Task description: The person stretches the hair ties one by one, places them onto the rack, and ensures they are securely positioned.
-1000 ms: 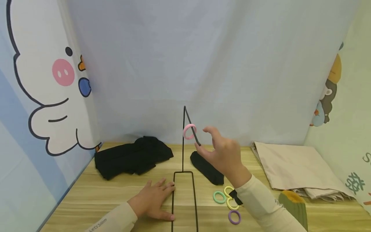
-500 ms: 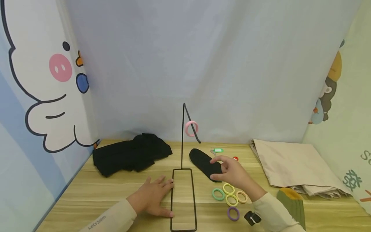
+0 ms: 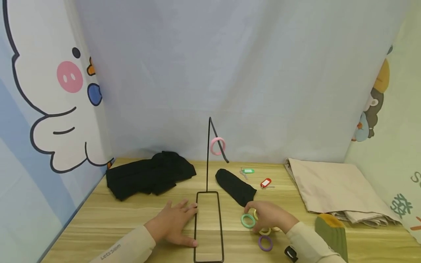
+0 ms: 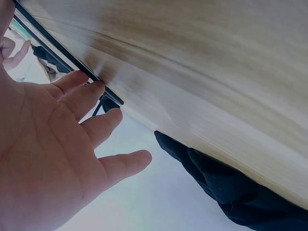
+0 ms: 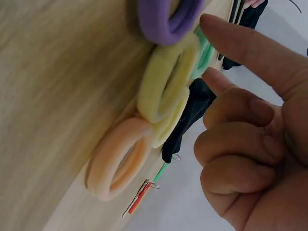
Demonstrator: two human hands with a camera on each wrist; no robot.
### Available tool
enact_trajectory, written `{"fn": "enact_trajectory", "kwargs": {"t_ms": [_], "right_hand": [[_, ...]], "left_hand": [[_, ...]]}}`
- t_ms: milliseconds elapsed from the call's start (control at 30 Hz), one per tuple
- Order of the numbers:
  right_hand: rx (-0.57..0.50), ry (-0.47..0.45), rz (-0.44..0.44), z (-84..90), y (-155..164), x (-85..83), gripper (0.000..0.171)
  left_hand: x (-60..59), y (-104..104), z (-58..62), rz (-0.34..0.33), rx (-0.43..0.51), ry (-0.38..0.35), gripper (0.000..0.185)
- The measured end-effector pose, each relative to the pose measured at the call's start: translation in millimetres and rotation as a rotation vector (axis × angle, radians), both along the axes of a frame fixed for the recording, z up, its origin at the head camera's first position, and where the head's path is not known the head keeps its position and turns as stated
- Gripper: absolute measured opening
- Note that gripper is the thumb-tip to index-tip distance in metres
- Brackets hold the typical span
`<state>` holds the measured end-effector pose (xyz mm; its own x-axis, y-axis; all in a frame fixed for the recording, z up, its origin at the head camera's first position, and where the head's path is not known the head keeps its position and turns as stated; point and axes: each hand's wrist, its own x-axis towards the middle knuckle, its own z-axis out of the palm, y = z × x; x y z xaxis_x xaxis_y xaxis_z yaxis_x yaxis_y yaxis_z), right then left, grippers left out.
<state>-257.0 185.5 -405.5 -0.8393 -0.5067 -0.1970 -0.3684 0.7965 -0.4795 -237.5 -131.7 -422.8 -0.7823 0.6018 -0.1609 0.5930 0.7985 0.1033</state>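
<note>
My left hand (image 3: pixel 172 223) lies spread on the table, its fingertips and thumb touching the left side of the black wire stand's base (image 3: pixel 196 233). A pink hair tie (image 3: pixel 213 146) hangs on the stand's sloping arm (image 3: pixel 223 155). My right hand (image 3: pixel 273 216) is low over the loose hair ties, thumb and index finger parted on either side of the green hair tie (image 5: pixel 206 52); its other fingers are curled in. Yellow hair ties (image 5: pixel 161 91) lie under the hand, with a peach one (image 5: pixel 108 166) beside them and a purple one (image 3: pixel 265 243) nearer me.
Black folded cloth (image 3: pixel 148 177) lies at the back left, a black sock (image 3: pixel 235 186) right of the stand. Behind the ties are a green-tagged key (image 3: pixel 247 171) and a red-tagged key (image 3: pixel 265 183). Beige fabric (image 3: pixel 335 186) and a green sock (image 3: pixel 332 233) lie at the right.
My right hand has come down from beside the stand's arm to the hair ties on the table. The pink hair tie stays on the arm, and my left hand stays at the base.
</note>
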Motion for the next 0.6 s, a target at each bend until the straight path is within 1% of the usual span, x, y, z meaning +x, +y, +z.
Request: {"fn": "enact_trajectory", "kwargs": {"t_ms": [167, 267, 367, 467, 533, 600], "right_hand": [[0.058, 0.031, -0.026, -0.6, -3, 0.3, 0.046], [0.07, 0.04, -0.036, -0.8, -3, 1.5, 0.041], [0.066, 0.045, -0.022, -0.8, -4, 4.3, 0.036], [0.039, 0.036, 0.014, -1.0, -5, 7.8, 0.032], [0.01, 0.029, 0.05, -1.0, -5, 10.7, 0.03], [-0.01, 0.041, 0.098, -1.2, -5, 13.4, 0.029]], "left_hand": [[-0.4, 1, 0.1, -0.001, 0.001, -0.001, 0.096], [-0.2, 1, 1.1, 0.005, 0.003, -0.007, 0.097], [0.2, 2, 1.8, 0.008, 0.007, -0.011, 0.097], [0.5, 2, 2.1, 0.006, 0.012, -0.011, 0.097], [0.4, 2, 1.6, 0.005, 0.014, -0.012, 0.096], [0.3, 2, 1.5, 0.003, 0.018, -0.013, 0.096]]}}
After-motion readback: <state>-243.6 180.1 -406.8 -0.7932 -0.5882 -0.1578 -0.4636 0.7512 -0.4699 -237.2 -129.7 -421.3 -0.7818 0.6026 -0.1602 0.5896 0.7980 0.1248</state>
